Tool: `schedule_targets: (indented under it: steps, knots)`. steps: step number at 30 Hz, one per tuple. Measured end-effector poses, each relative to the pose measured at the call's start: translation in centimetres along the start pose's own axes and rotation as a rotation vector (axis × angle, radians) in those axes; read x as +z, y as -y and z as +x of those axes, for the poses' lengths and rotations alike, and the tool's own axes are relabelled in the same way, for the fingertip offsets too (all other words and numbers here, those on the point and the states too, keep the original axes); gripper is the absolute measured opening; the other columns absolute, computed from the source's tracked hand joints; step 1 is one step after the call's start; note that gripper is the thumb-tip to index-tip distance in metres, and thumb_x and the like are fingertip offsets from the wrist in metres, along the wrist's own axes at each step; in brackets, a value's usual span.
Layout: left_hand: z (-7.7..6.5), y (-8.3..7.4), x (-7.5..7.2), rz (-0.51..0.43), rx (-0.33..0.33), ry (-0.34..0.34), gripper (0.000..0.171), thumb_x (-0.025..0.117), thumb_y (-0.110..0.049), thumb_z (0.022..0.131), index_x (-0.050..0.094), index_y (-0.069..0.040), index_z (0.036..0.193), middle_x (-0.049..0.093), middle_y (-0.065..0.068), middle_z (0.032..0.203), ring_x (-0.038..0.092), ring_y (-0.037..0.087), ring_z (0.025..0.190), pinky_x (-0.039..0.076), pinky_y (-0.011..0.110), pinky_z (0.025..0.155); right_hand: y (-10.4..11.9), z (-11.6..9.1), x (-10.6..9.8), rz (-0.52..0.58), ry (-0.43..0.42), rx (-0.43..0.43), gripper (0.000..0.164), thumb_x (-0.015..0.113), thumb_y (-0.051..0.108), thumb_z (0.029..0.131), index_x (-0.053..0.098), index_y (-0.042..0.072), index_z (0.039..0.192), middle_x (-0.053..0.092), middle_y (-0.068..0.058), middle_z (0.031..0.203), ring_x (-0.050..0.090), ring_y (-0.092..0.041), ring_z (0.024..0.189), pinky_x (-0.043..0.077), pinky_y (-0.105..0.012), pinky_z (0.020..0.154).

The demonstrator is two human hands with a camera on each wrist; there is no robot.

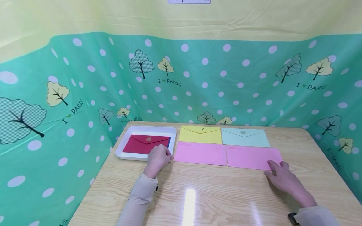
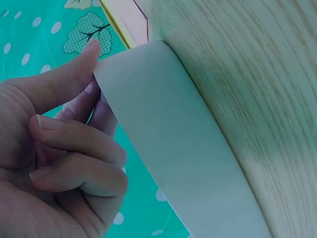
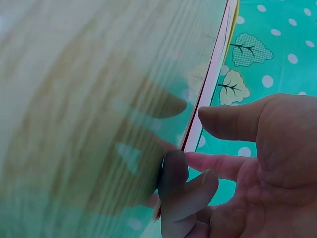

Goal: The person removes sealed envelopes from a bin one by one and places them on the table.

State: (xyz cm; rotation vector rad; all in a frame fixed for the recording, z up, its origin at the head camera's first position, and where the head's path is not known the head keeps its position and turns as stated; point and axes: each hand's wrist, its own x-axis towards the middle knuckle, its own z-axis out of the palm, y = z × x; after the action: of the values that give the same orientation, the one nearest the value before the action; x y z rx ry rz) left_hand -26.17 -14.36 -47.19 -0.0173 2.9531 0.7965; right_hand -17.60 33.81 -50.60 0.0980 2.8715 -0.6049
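Observation:
My left hand is at the front right corner of a white tray, ring and little fingers curled in. In the left wrist view, the thumb rests at the corner of the rim and other fingers go behind the tray wall, pinching the rim. A red envelope lies in the tray, a blue edge showing beneath it. Over the front right corner of a pink envelope, my right hand spreads its fingers. In the right wrist view, the right thumb stands apart from the fingers, close to the envelope's edge.
Another pink envelope lies between the tray and the right pink one. Behind them are a yellow envelope and a pale green envelope, flaps up. A polka-dot curtain borders the wooden table at the back and sides.

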Motion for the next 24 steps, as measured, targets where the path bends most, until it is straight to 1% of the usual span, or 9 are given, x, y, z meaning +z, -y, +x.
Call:
schedule_targets:
  steps: [5,10,13,19,24]
  knots:
    - [-0.07,-0.07,-0.05,0.011,0.004,-0.005,0.013,0.09,-0.019,0.086,0.081,-0.01,0.085,0.063,0.0,0.068,0.058,0.02,0.063,0.045,0.032,0.058,0.14,-0.07,-0.03,0.014,0.007,0.012,0.063,0.053,0.029,0.109,0.036,-0.014,0.152,0.015,-0.055,0.146,0.019,-0.074,0.135,0.031,-0.083,0.098]
    - [-0.15,-0.09,-0.05,0.007,0.002,-0.007,0.013,0.09,-0.019,0.086,0.081,-0.01,0.085,0.063,0.0,0.068,0.058,0.02,0.062,0.045,0.032,0.058,0.06,-0.09,-0.03,0.01,-0.008,-0.009,0.061,0.052,0.027,0.109,0.036,-0.014,0.151,0.016,-0.056,0.145,0.018,-0.074,0.135,0.031,-0.083,0.098]
    - [-0.22,-0.09,-0.06,0.003,0.0,-0.004,0.013,0.09,-0.02,0.086,0.081,-0.01,0.086,0.064,0.0,0.068,0.058,0.02,0.062,0.046,0.032,0.058,-0.09,-0.07,0.11,0.01,-0.004,-0.013,0.063,0.053,0.03,0.109,0.037,-0.014,0.15,0.017,-0.055,0.145,0.019,-0.073,0.136,0.032,-0.083,0.098]
    - [-0.32,-0.12,-0.11,0.003,0.003,0.002,0.013,0.09,-0.02,0.087,0.081,-0.01,0.085,0.064,-0.001,0.068,0.058,0.019,0.062,0.046,0.032,0.058,-0.01,-0.14,0.11,-0.001,-0.003,-0.011,0.063,0.054,0.03,0.108,0.037,-0.014,0.15,0.018,-0.055,0.145,0.02,-0.073,0.135,0.034,-0.083,0.096]
    - [-0.33,-0.12,-0.15,0.002,0.009,-0.006,0.014,0.089,-0.02,0.087,0.08,-0.01,0.085,0.063,-0.001,0.068,0.058,0.019,0.061,0.045,0.032,0.057,0.09,-0.48,-0.17,0.008,-0.009,-0.02,0.065,0.053,0.031,0.109,0.033,-0.013,0.152,0.016,-0.058,0.144,0.023,-0.076,0.131,0.036,-0.083,0.094]
